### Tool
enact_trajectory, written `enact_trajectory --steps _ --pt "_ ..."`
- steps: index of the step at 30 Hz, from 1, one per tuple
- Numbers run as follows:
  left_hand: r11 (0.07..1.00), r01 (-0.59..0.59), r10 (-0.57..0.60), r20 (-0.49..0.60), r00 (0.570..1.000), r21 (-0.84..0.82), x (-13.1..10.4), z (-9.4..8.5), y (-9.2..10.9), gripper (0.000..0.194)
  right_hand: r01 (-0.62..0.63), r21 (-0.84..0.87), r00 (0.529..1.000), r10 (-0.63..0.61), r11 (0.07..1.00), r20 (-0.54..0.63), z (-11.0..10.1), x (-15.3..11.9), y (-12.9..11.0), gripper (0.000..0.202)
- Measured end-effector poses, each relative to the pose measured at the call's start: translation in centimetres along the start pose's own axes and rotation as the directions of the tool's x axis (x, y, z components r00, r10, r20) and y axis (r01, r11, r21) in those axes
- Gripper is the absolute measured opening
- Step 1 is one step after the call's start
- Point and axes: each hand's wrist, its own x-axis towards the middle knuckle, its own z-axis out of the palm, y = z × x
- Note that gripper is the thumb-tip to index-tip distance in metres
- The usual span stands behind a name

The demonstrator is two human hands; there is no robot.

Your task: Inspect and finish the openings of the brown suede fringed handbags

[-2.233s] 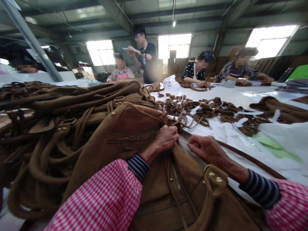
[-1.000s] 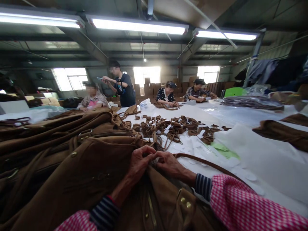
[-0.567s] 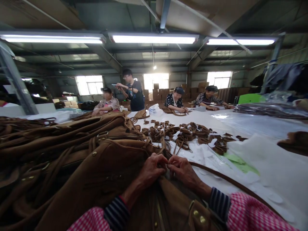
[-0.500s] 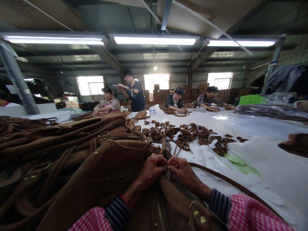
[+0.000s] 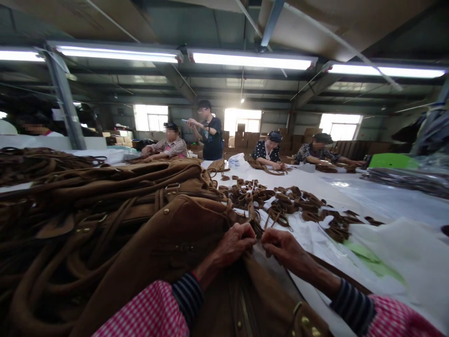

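Note:
My left hand (image 5: 235, 242) is closed in a pinch at the top edge of a brown bag (image 5: 268, 283) with a zip and brass-coloured fittings. Whatever its fingertips grip is too small to make out. Just to the right, my right hand (image 5: 285, 250) has its fingers curled and pinched, a small gap from the left. Its fingertips show nothing I can name. A brown strap (image 5: 338, 272) runs behind my right wrist. Another brown bag (image 5: 192, 222) lies beside my left hand, against a heap of similar bags (image 5: 115, 187).
Brown rolled straps (image 5: 298, 201) with white wraps lie heaped on the white table (image 5: 382, 206). Green sheets (image 5: 377, 262) and clear plastic are at the right. Several co-workers sit across the table; one person (image 5: 212, 135) stands holding a phone-like device.
My hands, which were touching at the fingertips, have drawn slightly apart, the right one moving rightward. The view has turned to the left, shifting the scene rightward.

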Motion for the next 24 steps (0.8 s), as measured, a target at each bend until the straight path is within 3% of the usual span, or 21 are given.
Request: enact_trajectory --steps 4,10,13,15,17,19,22,24 --pt "0.999 -0.015 0.015 0.011 1.000 -0.037 0.0 0.1 -0.3 0.012 0.068 -0.059 0.997 -0.067 0.996 0.024 -1.1 0.8 -1.3 0.004" --pt "0.994 -0.032 0.036 0.032 0.999 -0.101 0.0 0.5 -1.4 0.019 0.230 -0.117 0.967 -0.214 0.966 0.137 -0.9 2.1 -3.2 0.008" --pt "0.989 -0.042 0.049 0.043 0.998 -0.142 0.0 0.6 -1.5 0.018 0.238 -0.085 0.940 -0.207 0.968 0.272 -1.9 3.8 -3.2 0.007" --pt "0.990 -0.012 0.014 0.007 1.000 -0.144 -0.2 0.8 -1.3 0.016 0.204 -0.096 0.943 -0.170 0.974 0.287 -3.2 6.2 -3.1 0.012" --pt "0.990 0.032 -0.035 -0.020 0.999 -0.137 -0.3 1.0 -1.0 0.014 0.186 -0.212 0.975 -0.154 0.959 0.160 -4.4 9.5 -2.7 0.016" --pt "0.989 0.065 -0.067 -0.014 0.998 -0.134 -0.5 1.1 -0.8 0.013 0.186 -0.461 0.981 -0.191 0.868 0.036 -4.8 13.4 -2.0 0.019" --pt "0.986 0.096 -0.097 -0.007 0.995 -0.133 -0.8 1.2 -0.6 0.013 0.176 -0.736 0.977 -0.209 0.654 0.048 -3.5 18.3 -0.2 0.028" --pt "0.985 0.121 -0.123 -0.009 0.992 -0.127 -0.9 1.2 -0.7 0.013 0.177 -0.774 0.979 -0.192 0.608 0.072 -2.0 20.2 1.2 0.031"
